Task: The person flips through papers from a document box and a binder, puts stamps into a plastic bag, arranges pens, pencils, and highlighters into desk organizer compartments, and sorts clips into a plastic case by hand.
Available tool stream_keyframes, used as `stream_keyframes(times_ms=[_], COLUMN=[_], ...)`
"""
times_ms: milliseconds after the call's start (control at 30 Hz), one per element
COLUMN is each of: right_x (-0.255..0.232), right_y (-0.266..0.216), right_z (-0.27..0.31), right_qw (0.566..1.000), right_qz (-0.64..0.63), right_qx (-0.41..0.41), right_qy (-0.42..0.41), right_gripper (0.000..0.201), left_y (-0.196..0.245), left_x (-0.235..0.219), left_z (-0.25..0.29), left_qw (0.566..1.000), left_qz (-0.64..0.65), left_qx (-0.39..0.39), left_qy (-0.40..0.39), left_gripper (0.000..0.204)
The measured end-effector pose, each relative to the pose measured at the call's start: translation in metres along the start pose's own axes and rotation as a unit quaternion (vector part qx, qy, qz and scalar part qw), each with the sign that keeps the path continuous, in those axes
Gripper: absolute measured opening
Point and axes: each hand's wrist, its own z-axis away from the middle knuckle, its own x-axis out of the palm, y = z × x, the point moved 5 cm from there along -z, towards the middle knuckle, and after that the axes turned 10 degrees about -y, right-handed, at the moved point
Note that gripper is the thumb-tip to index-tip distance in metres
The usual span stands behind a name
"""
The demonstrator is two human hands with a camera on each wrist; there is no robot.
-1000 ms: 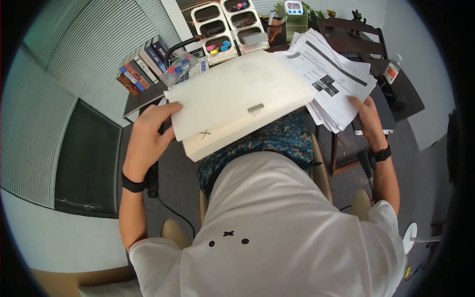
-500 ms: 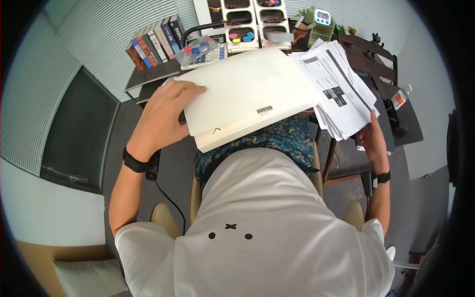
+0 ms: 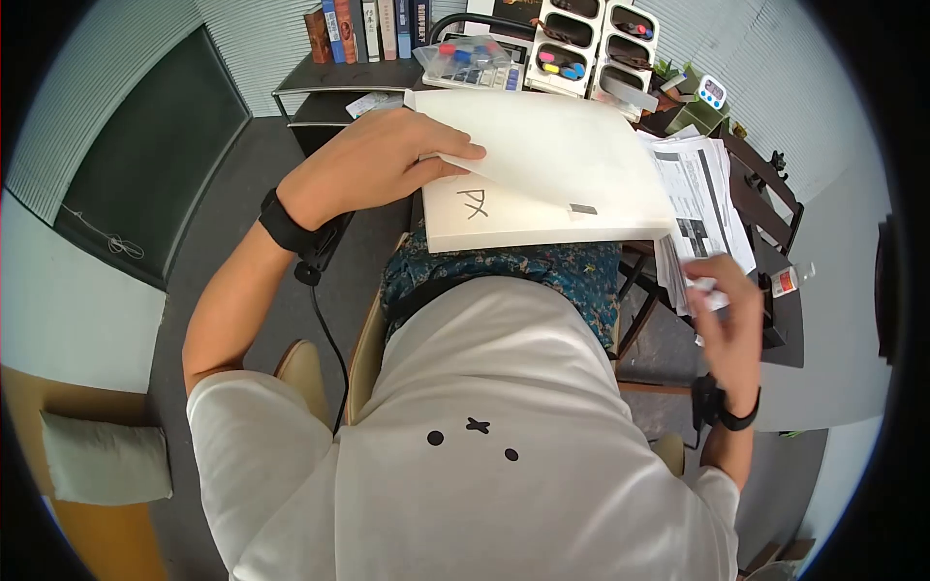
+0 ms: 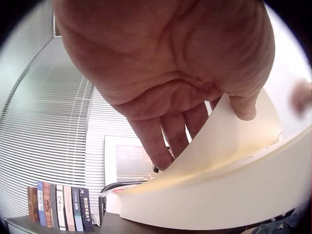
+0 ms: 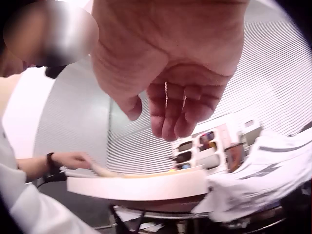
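A cream file box (image 3: 523, 211) lies at the desk's front edge over the person's lap, with "PX" handwritten on its front side. My left hand (image 3: 363, 160) pinches the left edge of the box's cover flap (image 3: 572, 136), which is bent up. In the left wrist view the thumb presses one face of the flap and the fingers lie behind it. My right hand (image 3: 728, 315), blurred, is by the near end of a stack of printed papers (image 3: 690, 184). The right wrist view shows its fingers loosely bent with nothing between them.
Behind the box are a calculator (image 3: 499, 77) under a clear bag, white organizers (image 3: 557, 58) with pens, and a small timer (image 3: 712, 92). Books (image 3: 373, 34) stand in a row at the back left. A bottle (image 3: 790, 279) is at the right.
My left hand has gone from the box's left corner to gripping and lifting the flap. The right hand has let go of the papers' edge and drawn back.
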Motion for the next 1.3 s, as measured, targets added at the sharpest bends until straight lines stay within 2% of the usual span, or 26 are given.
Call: stream_keyframes(times_ms=[67,100,167,300,367,400,467,500,567,633,800,867,900,967,1000,1067,1133,1200,1233,1300], right_x=[0.03,0.039,0.055,0.063,0.069,0.069,0.067,0.066,0.067,0.07,0.076,0.08,0.077,0.07,0.067,0.063,0.057,0.052,0.05,0.048], right_y=[-0.039,-0.045,-0.052,-0.046,-0.046,-0.045,-0.044,-0.044,-0.042,-0.045,-0.042,-0.037,-0.037,-0.035,-0.033,-0.031,-0.029,-0.025,-0.023,-0.022], right_z=[-0.033,-0.045,-0.061,-0.068,-0.067,-0.066,-0.066,-0.067,-0.071,-0.079,-0.095,-0.096,-0.097,-0.098,-0.097,-0.096,-0.097,-0.098,-0.099,-0.101], right_qw=[0.983,0.982,0.971,0.966,0.967,0.968,0.969,0.97,0.971,0.973,0.971,0.954,0.954,0.961,0.962,0.961,0.963,0.964,0.963,0.962], right_qz=[0.066,0.068,0.124,0.154,0.149,0.148,0.148,0.146,0.132,0.13,0.14,0.198,0.198,0.169,0.17,0.166,0.16,0.152,0.155,0.158], right_qx=[-0.16,-0.164,-0.185,-0.184,-0.177,-0.173,-0.163,-0.16,-0.134,-0.146,-0.159,-0.185,-0.185,-0.168,-0.167,-0.175,-0.169,-0.163,-0.173,-0.182], right_qy=[-0.055,-0.059,-0.088,-0.097,-0.109,-0.107,-0.109,-0.106,-0.146,-0.126,-0.112,-0.13,-0.127,-0.138,-0.136,-0.137,-0.139,-0.141,-0.136,-0.128], right_gripper=[0.044,0.044,0.059,0.061,0.058,0.058,0.057,0.057,0.058,0.059,0.059,0.059,0.059,0.058,0.058,0.058,0.058,0.058,0.057,0.057], left_y=[-0.001,-0.001,-0.002,-0.004,-0.004,-0.007,-0.02,-0.027,-0.04,-0.051,-0.072,-0.065,-0.071,-0.081,-0.082,-0.047,-0.052,-0.071,-0.061,-0.072], left_x=[0.0,-0.001,-0.001,0.003,-0.009,-0.015,-0.041,-0.044,-0.047,-0.053,-0.071,-0.078,-0.08,-0.087,-0.085,-0.091,-0.095,-0.097,-0.099,-0.095], left_z=[-0.002,-0.002,-0.002,-0.004,-0.007,-0.008,-0.007,-0.008,-0.011,-0.014,-0.016,-0.015,-0.013,-0.006,-0.005,-0.005,0.006,0.019,0.021,0.034], left_qw=[0.999,0.999,1.0,1.0,0.996,0.996,0.988,0.98,0.974,0.961,0.953,0.948,0.949,0.926,0.927,0.928,0.926,0.923,0.921,0.919], left_qz=[0.006,0.007,0.013,0.009,0.006,0.006,0.031,0.068,0.073,0.07,0.051,0.115,0.113,0.117,0.117,0.165,0.165,0.142,0.149,0.139], left_qx=[0.03,0.025,-0.017,-0.024,0.01,0.014,-0.065,-0.053,-0.06,-0.059,-0.091,-0.138,-0.136,-0.179,-0.176,-0.106,-0.095,-0.173,-0.163,-0.167], left_qy=[0.04,0.044,0.005,0.0,0.088,0.085,0.137,0.182,0.205,0.261,0.283,0.261,0.262,0.31,0.31,0.317,0.326,0.312,0.319,0.328], left_gripper=[0.026,0.026,0.023,0.02,0.026,0.026,0.04,0.05,0.053,0.058,0.059,0.054,0.054,0.058,0.058,0.062,0.059,0.055,0.052,0.052])
